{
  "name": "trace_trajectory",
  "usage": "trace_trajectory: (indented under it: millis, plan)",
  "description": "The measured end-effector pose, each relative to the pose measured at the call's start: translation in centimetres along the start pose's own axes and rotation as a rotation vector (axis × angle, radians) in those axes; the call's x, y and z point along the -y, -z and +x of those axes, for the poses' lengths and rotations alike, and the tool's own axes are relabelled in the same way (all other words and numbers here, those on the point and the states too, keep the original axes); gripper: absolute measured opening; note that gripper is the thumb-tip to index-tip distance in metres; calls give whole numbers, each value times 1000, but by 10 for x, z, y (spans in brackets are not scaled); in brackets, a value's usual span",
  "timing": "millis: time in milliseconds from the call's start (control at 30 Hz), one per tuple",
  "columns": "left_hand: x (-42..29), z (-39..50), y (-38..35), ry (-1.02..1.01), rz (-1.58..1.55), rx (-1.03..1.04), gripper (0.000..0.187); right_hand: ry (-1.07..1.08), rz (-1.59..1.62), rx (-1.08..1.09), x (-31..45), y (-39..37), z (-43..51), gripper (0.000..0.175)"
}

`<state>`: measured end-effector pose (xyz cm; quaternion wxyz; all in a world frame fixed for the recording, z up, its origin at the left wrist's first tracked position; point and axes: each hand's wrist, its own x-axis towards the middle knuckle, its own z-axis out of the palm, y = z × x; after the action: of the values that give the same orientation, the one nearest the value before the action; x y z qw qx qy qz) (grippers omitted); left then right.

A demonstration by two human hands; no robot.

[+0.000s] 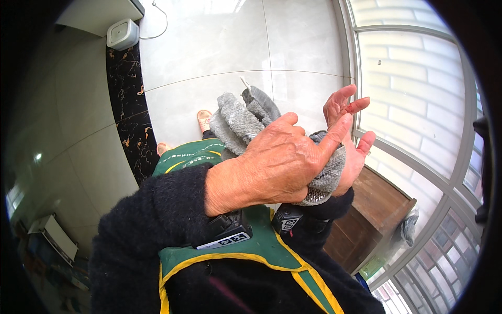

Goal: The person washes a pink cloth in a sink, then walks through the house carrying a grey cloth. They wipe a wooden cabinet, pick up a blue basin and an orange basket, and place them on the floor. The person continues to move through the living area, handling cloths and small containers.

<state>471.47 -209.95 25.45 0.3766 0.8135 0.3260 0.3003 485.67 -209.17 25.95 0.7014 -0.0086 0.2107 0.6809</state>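
Note:
My left hand (270, 165) is back up, its fingers curled around a grey terry cloth (235, 121), which sticks out on both sides of the hand. A small white loop shows at the cloth's upper end. The left index finger is stretched out and lies across my right hand (353, 165), at the base of its fingers; whether it presses there I cannot tell. My right hand is turned palm up with its fingers apart. A reddish patch shows on one of its fingers. The cloth's bunched lower end rests against the right palm and wrist.
A glazed window frame (357, 78) runs along the right. Below it stands a brown wooden cabinet (376, 200) with a clear plastic bag (410, 227) at its side. A white box-shaped container (122, 34) sits upper left by a black marble strip (127, 98). Pale tiles (211, 43) cover the floor.

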Motion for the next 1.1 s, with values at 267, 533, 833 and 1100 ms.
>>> trace_trajectory:
  millis: [267, 533, 833, 1100]
  plan:
    - [4, -3, -1, 36, -40, -47, 100, -49, -28, 34, -2, 4, 0, 56]
    - [7, -5, 1, 42, -124, -45, 102, -21, 16, 16, -11, 3, -1, 48]
    - [6, -6, 2, 24, -100, -60, 102, -10, 99, 17, -16, -1, -2, 27]
    - [7, -6, 0, -25, -65, -132, 96, -42, 132, 29, -20, -1, -1, 38]
